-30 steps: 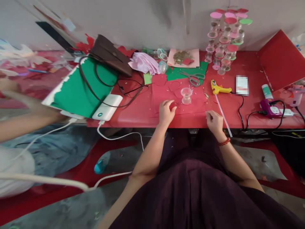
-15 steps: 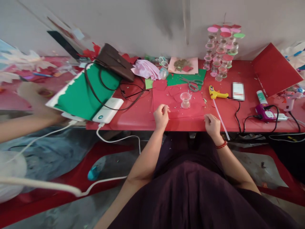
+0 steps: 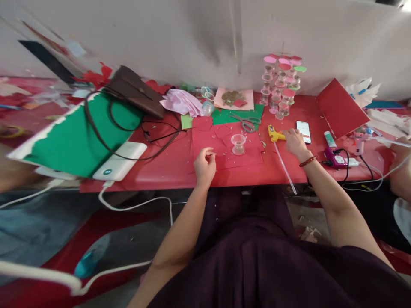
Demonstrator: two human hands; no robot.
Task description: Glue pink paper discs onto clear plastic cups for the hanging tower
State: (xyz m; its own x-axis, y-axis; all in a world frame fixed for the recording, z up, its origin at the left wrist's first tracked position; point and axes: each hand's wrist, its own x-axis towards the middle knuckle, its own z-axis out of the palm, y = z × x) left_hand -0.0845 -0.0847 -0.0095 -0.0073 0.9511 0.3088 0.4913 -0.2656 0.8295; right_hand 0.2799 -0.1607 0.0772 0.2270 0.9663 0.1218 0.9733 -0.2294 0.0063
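Note:
My right hand (image 3: 296,143), with a red bead bracelet at the wrist, is over the handle of a yellow hot glue gun (image 3: 275,134), its fingers closed round the handle end. A clear glue stick (image 3: 285,167) trails from the gun past the table edge. My left hand (image 3: 204,166) rests at the near edge of the red paper (image 3: 205,139), fingers loosely curled and apart, with nothing seen in them. To its right, a small piece made of clear plastic cups (image 3: 238,144) stands upright on the paper. Grey-handled scissors (image 3: 248,124) lie behind it.
Stacked cup strands with coloured discs (image 3: 282,85) stand at the back. A phone (image 3: 303,131), a purple power adapter (image 3: 335,158) and a red board (image 3: 342,105) are to the right. Leftward lie a power bank (image 3: 120,161), green board (image 3: 77,132) and brown bag (image 3: 136,92). Other people's arms show at both sides.
My right hand has moved from the table's front edge, forward and onto the glue gun's handle. My left hand's fingers have loosened. The view has shifted to the right.

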